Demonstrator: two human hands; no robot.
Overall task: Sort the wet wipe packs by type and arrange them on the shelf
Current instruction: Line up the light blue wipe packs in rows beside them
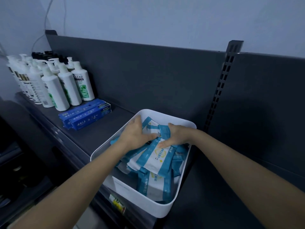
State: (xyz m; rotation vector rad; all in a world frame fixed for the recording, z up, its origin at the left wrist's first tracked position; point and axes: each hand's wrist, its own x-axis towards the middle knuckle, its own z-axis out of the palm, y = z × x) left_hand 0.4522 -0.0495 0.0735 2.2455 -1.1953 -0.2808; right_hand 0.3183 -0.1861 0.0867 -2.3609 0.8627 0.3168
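A white plastic bin [165, 210] sits on the dark shelf [92, 134], filled with several blue-and-white wet wipe packs [153, 161]. Both my hands are inside the bin at its far end. My left hand [137, 134] lies over the packs with its fingers curled round a pack's edge. My right hand [176, 136] grips a blue-edged pack [165, 131] between thumb and fingers. The packs under my hands are partly hidden.
White pump bottles [66, 86] stand in rows at the shelf's far left. Two blue toothpaste boxes [85, 115] lie in front of them. A slotted upright [221, 85] divides the grey back panel. The shelf section to the right of the bin is bare.
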